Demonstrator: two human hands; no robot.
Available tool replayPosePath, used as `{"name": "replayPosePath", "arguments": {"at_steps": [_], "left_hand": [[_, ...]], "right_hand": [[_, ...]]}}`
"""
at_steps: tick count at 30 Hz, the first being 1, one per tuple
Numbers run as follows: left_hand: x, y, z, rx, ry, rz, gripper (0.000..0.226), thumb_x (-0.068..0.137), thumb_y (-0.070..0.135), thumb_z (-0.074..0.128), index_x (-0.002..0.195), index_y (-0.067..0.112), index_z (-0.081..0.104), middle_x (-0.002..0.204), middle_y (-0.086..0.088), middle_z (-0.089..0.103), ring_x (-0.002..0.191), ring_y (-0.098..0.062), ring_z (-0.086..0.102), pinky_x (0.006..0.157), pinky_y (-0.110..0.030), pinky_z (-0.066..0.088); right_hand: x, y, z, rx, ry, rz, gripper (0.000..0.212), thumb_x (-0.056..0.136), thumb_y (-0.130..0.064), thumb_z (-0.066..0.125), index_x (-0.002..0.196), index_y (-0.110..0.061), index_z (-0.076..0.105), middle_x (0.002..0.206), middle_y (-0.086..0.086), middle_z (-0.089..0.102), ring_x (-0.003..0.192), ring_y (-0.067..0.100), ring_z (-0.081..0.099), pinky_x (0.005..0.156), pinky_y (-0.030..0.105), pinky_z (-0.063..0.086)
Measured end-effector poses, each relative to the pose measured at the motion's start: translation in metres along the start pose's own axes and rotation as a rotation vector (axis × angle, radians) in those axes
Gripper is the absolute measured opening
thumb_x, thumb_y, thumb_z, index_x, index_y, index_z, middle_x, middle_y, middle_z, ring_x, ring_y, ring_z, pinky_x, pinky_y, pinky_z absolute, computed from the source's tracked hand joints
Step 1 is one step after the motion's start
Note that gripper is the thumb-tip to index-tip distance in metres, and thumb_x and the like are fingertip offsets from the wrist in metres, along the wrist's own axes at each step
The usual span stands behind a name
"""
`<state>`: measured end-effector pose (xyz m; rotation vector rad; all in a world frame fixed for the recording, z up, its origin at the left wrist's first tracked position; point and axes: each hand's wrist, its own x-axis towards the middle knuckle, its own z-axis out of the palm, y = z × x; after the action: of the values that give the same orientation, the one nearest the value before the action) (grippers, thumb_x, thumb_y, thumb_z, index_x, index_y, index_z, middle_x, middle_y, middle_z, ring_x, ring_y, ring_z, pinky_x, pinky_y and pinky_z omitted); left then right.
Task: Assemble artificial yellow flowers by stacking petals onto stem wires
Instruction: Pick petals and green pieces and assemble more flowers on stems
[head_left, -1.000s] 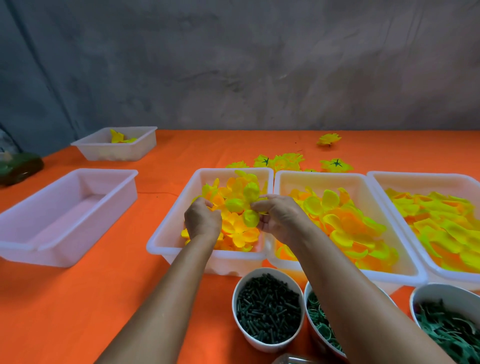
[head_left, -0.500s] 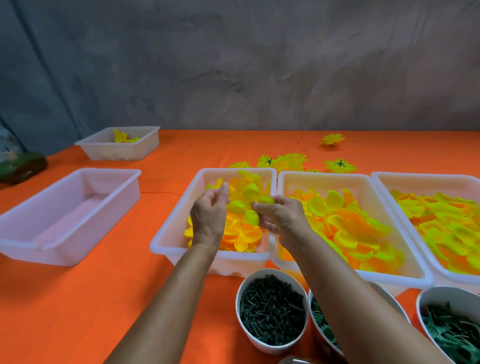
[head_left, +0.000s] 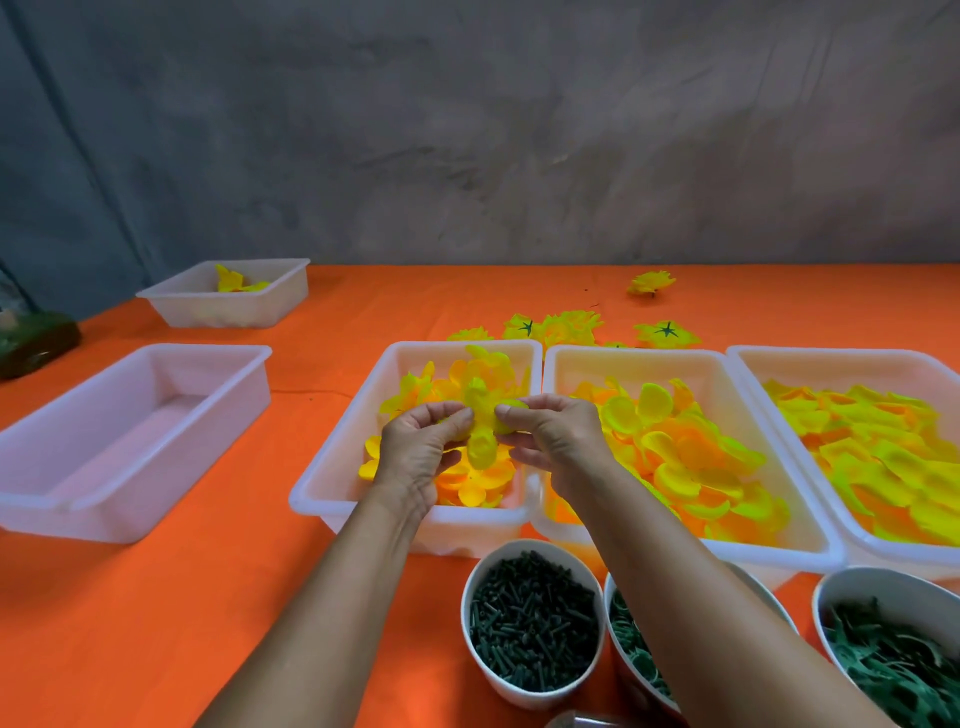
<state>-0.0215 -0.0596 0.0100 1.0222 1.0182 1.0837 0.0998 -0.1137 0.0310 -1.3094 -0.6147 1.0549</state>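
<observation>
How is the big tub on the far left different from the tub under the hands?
The far-left tub holds nothing visible; the tub under the hands is piled with yellow petals. The far-left tub sits apart, while the other touches a neighbouring tub. Both are translucent white plastic rectangles.

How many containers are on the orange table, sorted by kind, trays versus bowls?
White plastic trays: 5, namely the far small tray, the empty tray, the tray under the hands, the middle petal tray and the right petal tray.
Round white bowls: 3, namely the bowl of dark pegs, the middle bowl and the right bowl.
Total: 8
</observation>
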Motion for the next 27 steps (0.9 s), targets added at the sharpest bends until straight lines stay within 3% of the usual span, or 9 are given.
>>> {"name": "replayPosePath", "arguments": {"at_steps": [5, 9, 12, 15, 17, 19, 21, 25, 27], "left_hand": [[0.003, 0.001, -0.001, -0.108, 0.0, -0.031, 0.014, 0.087, -0.002, 0.059, 0.079, 0.01, 0.06, 0.073, -0.007, 0.061, 0.061, -0.015, 0.057, 0.048, -0.018, 0.051], [0.001, -0.001, 0.0, -0.054, 0.072, 0.029, 0.018, 0.08, -0.006, 0.066, 0.073, 0.009, 0.059, 0.07, -0.006, 0.059, 0.055, -0.01, 0.059, 0.046, -0.018, 0.051], [0.002, -0.004, 0.001, 0.024, 0.113, 0.066, 0.02, 0.077, -0.003, 0.071, 0.072, 0.011, 0.057, 0.07, -0.004, 0.059, 0.061, -0.012, 0.057, 0.051, -0.022, 0.05], [0.003, -0.005, 0.001, 0.053, 0.159, 0.1, 0.019, 0.077, -0.001, 0.072, 0.072, 0.011, 0.058, 0.068, -0.002, 0.059, 0.061, -0.012, 0.056, 0.048, -0.018, 0.048], [0.004, -0.007, 0.001, 0.064, 0.176, 0.105, 0.017, 0.079, -0.003, 0.069, 0.072, 0.009, 0.058, 0.068, -0.005, 0.058, 0.06, -0.015, 0.056, 0.045, -0.016, 0.049], [0.005, -0.009, 0.001, 0.132, 0.18, 0.094, 0.018, 0.082, -0.006, 0.066, 0.072, 0.007, 0.058, 0.071, -0.006, 0.057, 0.061, -0.017, 0.056, 0.048, -0.018, 0.052], [0.007, -0.011, 0.002, 0.214, 0.188, 0.078, 0.018, 0.082, -0.009, 0.064, 0.073, 0.005, 0.057, 0.074, -0.006, 0.056, 0.061, -0.018, 0.056, 0.056, -0.026, 0.054], [0.009, -0.011, 0.005, 0.411, 0.23, 0.065, 0.019, 0.078, -0.006, 0.07, 0.073, 0.006, 0.057, 0.074, -0.005, 0.057, 0.047, -0.016, 0.058, 0.065, -0.039, 0.055], [0.012, -0.011, 0.006, 0.559, 0.239, 0.077, 0.017, 0.075, -0.004, 0.072, 0.076, 0.008, 0.06, 0.083, -0.01, 0.062, 0.06, -0.025, 0.063, 0.068, -0.041, 0.057]], "right_hand": [[0.002, 0.001, -0.003, -0.002, 0.005, 0.011, 0.009, 0.084, -0.003, 0.066, 0.087, -0.008, 0.06, 0.073, 0.008, 0.066, 0.047, 0.011, 0.065, 0.04, 0.017, 0.047], [0.001, 0.002, -0.004, -0.096, 0.038, -0.019, 0.01, 0.082, -0.004, 0.069, 0.081, -0.011, 0.062, 0.073, 0.008, 0.067, 0.056, 0.014, 0.065, 0.047, 0.022, 0.045], [0.0, 0.004, -0.002, -0.224, 0.093, -0.078, 0.011, 0.081, -0.009, 0.072, 0.079, -0.011, 0.061, 0.075, 0.011, 0.068, 0.059, 0.017, 0.065, 0.051, 0.027, 0.048], [-0.001, 0.002, 0.001, -0.423, 0.134, -0.209, 0.009, 0.081, -0.015, 0.072, 0.087, -0.011, 0.066, 0.085, 0.012, 0.071, 0.073, 0.025, 0.07, 0.069, 0.04, 0.058], [-0.001, -0.002, 0.001, -0.495, 0.148, -0.275, 0.018, 0.082, -0.015, 0.07, 0.098, -0.009, 0.07, 0.097, 0.011, 0.071, 0.087, 0.027, 0.069, 0.082, 0.046, 0.055], [-0.002, -0.009, -0.002, -0.514, 0.159, -0.315, 0.018, 0.081, -0.011, 0.067, 0.098, -0.008, 0.071, 0.099, 0.012, 0.072, 0.093, 0.027, 0.067, 0.086, 0.046, 0.053], [-0.004, -0.016, -0.011, -0.459, 0.155, -0.321, 0.015, 0.08, -0.005, 0.065, 0.092, -0.008, 0.072, 0.091, 0.014, 0.072, 0.088, 0.027, 0.068, 0.079, 0.041, 0.055], [-0.01, -0.032, -0.047, -0.264, 0.176, -0.318, 0.013, 0.08, 0.003, 0.063, 0.088, -0.006, 0.07, 0.066, 0.005, 0.064, 0.061, 0.014, 0.062, 0.048, 0.018, 0.046], [-0.012, -0.041, -0.071, -0.231, 0.223, -0.334, 0.014, 0.081, 0.002, 0.063, 0.086, -0.01, 0.068, 0.067, 0.004, 0.064, 0.061, 0.012, 0.062, 0.048, 0.016, 0.045]]}}
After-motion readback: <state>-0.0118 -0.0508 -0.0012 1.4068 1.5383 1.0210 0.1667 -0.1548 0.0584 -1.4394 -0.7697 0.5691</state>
